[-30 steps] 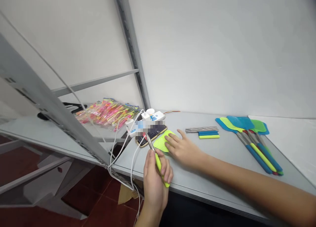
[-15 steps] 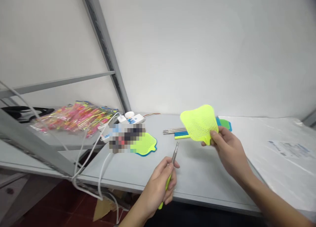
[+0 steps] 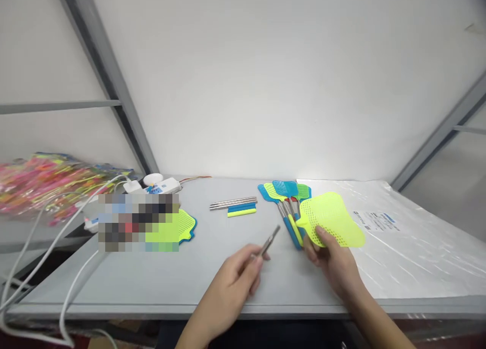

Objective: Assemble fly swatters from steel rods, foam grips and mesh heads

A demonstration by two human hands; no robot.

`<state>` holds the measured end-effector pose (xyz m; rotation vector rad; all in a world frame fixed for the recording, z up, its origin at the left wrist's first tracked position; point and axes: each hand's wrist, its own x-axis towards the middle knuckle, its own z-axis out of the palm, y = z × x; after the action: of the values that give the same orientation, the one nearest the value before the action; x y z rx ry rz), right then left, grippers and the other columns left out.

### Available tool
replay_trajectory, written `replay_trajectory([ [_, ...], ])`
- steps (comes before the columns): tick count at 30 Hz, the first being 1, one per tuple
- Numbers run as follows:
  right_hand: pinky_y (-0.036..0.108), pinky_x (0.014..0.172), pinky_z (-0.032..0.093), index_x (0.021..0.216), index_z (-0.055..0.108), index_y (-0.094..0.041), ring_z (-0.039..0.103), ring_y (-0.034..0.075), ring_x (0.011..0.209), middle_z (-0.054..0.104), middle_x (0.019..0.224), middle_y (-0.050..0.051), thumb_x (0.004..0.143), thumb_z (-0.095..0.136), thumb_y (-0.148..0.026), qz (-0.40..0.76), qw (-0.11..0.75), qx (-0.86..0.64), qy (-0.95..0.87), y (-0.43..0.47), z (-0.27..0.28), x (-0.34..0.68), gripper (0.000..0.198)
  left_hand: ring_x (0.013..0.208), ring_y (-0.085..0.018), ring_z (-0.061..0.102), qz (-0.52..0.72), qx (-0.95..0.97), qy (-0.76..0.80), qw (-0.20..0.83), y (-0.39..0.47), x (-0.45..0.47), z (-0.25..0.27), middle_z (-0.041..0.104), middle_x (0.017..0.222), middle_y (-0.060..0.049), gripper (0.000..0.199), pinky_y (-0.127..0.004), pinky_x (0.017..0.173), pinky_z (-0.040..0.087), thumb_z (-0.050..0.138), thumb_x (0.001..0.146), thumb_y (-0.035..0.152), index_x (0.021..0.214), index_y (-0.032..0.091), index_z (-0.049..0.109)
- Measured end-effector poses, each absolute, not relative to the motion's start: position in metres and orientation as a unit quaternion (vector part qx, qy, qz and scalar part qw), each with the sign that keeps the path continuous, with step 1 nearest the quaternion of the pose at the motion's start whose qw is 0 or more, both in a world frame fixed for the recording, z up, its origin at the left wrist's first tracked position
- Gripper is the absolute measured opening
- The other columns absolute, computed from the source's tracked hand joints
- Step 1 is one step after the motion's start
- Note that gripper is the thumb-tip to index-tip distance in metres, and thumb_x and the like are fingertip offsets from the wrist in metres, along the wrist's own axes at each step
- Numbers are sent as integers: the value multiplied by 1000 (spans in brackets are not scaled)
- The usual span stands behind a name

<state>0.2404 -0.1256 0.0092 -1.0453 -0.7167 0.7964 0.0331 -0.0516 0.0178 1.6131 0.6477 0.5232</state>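
Note:
My left hand (image 3: 233, 285) is closed around a fly swatter rod (image 3: 271, 238) of silver metal, its tip pointing up and right. The rod's grip is hidden in the fingers now. Between thumb and fingers my right hand (image 3: 336, 263) pinches a yellow-green fly swatter head (image 3: 329, 215), a perforated paddle whose narrow neck points left toward the rod. A gap separates neck and rod tip. Behind the right hand lie several assembled fly swatters (image 3: 285, 188) with blue and yellow-green heads and handles, partly covered by the held head.
Left of centre lie metal rods (image 3: 233, 203) and blue and yellow-green handle tubes (image 3: 242, 212). Stacked swatter heads (image 3: 187, 226) sit beside a blurred patch. A power strip (image 3: 167, 186) with white cables, bagged colourful goods (image 3: 64, 184) and a white plastic sheet (image 3: 413, 258) flank the worktop.
The view has swung right, showing more of the assembled swatters. My right hand has lowered and turned the swatter head so its neck faces the rod. Both hands keep their hold.

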Motion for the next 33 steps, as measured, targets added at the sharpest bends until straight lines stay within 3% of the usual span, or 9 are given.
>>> replay_trajectory([
  [3, 27, 43, 20, 57, 42, -20, 32, 8, 43, 35, 49, -5, 90, 56, -39, 360, 729, -479, -330, -126, -6, 234, 41, 79, -15, 59, 216, 756, 319, 529, -58, 13, 1, 66, 83, -1, 33, -23, 71, 47, 46, 96, 46, 114, 24, 63],
  [6, 27, 44, 20, 59, 43, -19, 29, 8, 45, 33, 52, -5, 91, 56, -38, 383, 718, -466, -348, -126, -16, 227, 39, 108, -21, 58, 231, 791, 332, 459, -58, 5, -7, 67, 117, -1, 32, -28, 91, 46, 49, 95, 43, 120, 29, 63],
  [13, 25, 45, 23, 66, 47, -19, 27, 7, 49, 36, 60, -5, 86, 62, -41, 409, 709, -465, -337, -129, -19, 227, 33, 117, -22, 60, 199, 812, 316, 448, -54, 14, -2, 65, 127, 2, 34, -30, 96, 48, 50, 95, 42, 124, 31, 65],
  [19, 25, 50, 41, 76, 60, -19, 46, 12, 59, 53, 71, 0, 74, 72, -49, 388, 680, -545, -299, -131, -15, 231, 33, 116, -21, 60, 164, 848, 286, 415, -45, 10, 8, 66, 124, 1, 36, -32, 101, 44, 48, 96, 43, 127, 32, 62],
  [25, 35, 71, 54, 107, 69, -22, 62, 25, 90, 68, 104, 8, 71, 72, -55, 390, 641, -601, -277, -138, -15, 236, 49, 83, -17, 62, 172, 912, 266, 259, -27, 10, 8, 67, 91, -1, 36, -29, 75, 47, 42, 99, 37, 132, 34, 56],
  [28, 37, 75, 55, 113, 69, -23, 63, 27, 96, 68, 109, 9, 73, 71, -56, 391, 639, -600, -282, -139, -16, 236, 52, 80, -17, 58, 220, 930, 251, 155, -20, 12, -2, 62, 84, -1, 36, -34, 80, 42, 43, 100, 31, 134, 32, 54],
  [33, 33, 70, 56, 97, 73, -21, 64, 24, 88, 70, 103, 8, 73, 71, -58, 375, 633, -608, -299, -138, -16, 230, 44, 80, -14, 57, 259, 933, 238, 78, -19, 13, -13, 58, 80, 1, 36, -42, 98, 32, 46, 98, 21, 132, 30, 55],
])
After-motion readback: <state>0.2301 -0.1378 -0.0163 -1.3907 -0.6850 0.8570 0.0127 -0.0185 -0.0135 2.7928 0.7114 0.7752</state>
